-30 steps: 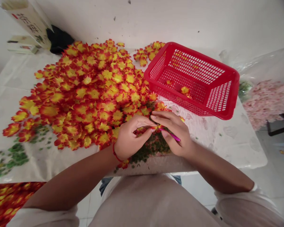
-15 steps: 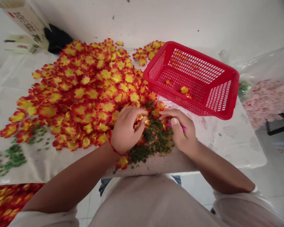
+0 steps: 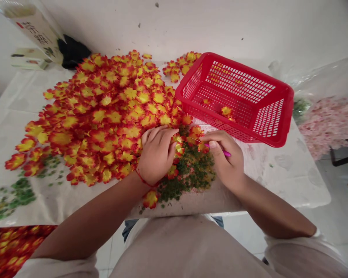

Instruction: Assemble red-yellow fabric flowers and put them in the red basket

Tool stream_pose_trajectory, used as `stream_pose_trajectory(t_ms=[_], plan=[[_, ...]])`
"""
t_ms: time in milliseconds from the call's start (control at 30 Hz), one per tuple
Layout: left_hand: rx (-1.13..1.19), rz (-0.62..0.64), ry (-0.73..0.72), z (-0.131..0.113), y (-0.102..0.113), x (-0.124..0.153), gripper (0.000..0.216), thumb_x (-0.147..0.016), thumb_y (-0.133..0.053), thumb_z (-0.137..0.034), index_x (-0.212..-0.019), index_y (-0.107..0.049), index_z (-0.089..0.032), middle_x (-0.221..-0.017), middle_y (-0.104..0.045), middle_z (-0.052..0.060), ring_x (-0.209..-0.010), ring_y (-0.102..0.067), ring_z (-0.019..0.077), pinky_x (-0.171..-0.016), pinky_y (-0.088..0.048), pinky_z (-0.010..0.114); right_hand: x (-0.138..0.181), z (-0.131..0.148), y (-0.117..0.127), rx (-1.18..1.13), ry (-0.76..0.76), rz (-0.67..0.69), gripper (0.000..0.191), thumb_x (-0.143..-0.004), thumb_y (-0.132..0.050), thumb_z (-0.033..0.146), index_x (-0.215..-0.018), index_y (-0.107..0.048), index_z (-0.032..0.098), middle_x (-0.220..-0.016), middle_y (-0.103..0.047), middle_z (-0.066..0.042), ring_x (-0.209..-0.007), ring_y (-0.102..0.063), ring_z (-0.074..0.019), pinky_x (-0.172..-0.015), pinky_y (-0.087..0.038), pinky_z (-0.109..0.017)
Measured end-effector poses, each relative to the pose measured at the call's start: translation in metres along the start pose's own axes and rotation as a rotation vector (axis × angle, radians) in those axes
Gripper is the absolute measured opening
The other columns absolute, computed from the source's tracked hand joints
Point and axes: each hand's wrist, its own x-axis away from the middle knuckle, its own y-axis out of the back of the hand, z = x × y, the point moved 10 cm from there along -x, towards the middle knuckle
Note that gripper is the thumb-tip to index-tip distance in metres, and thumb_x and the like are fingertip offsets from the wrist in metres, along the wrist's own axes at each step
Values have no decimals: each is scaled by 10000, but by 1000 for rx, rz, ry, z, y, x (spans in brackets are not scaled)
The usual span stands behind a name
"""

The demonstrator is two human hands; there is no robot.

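The pink tool (image 3: 225, 153) is a thin stick. Only its short rear end shows behind the thumb of the right hand (image 3: 226, 159), which is clenched around it in a pen-like pinch; its tip is hidden under the fingers. Just at those fingertips lies a small flower (image 3: 203, 147), red at the petal edges and yellow at the centre. It sits on the near edge of a mound of green bits (image 3: 191, 172) at the front of the table (image 3: 281, 175). Whether the tool touches the flower cannot be made out. The left hand (image 3: 156, 154) lies palm down just beside it. Its fingers curl onto flowers at the rim of the big pile (image 3: 104, 112), and I cannot tell whether it grips one, since the fingertips cover them. A red cord (image 3: 140, 179) circles that wrist. Behind the right hand stands a red basket (image 3: 274, 116) with a few flowers inside. Pink blooms (image 3: 327, 123) at the right are blurred, and a printed box (image 3: 34, 27) at the top left is cut off by the frame.
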Motion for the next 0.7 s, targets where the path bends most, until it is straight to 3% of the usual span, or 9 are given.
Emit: stream_pose_trajectory(t_ms=[200, 300, 433, 533, 700], plan=[[-116, 16, -12, -10, 2, 3, 117, -1069, -708, -250, -1148, -793, -232, -1396, -777, 172, -1430, -637, 446, -1144, -447, 654, 1, 0, 0, -17, -4, -7, 233, -1189, -595, 322, -1189, -826, 300, -1062, -815, -48, -1017, -770, -240, -911, -616, -418], [-110, 2, -39, -11, 5, 2, 90, -1089, -707, -224, -1035, -779, -236, -1365, -803, 133, -1409, -662, 419, -1132, -461, 632, 2, 1, -2, -34, 9, 12, 225, -1184, -600, 305, -1216, -822, 301, -1063, -803, -49, -1017, -765, -235, -895, -611, -411], [45, -93, -47, -8, 18, 2, 97, -1125, -695, -239, -1099, -787, -255, -1183, -858, 75, -1227, -769, 311, -1097, -552, 516, 5, 8, -1, -72, 89, 19, 248, -1180, -589, 285, -1268, -820, 310, -1085, -824, -63, -1036, -774, -255, -905, -632, -442], [195, -156, 25, -1, 26, 3, 124, -1128, -701, -227, -1158, -818, -256, -1118, -881, 44, -1069, -826, 231, -1009, -640, 385, 9, 18, 1, -121, 203, 22, 272, -1179, -581, 302, -1333, -804, 326, -1113, -847, -76, -1047, -790, -279, -905, -655, -480], [418, -159, 200, 13, 24, 3, 71, -1058, -825, -281, -1099, -879, -261, -1102, -908, 18, -994, -859, 207, -962, -700, 323, 12, 24, 0, -167, 288, 68, 314, -1188, -559, 349, -1416, -775, 335, -1108, -841, -90, -996, -794, -282, -861, -673, -504]])
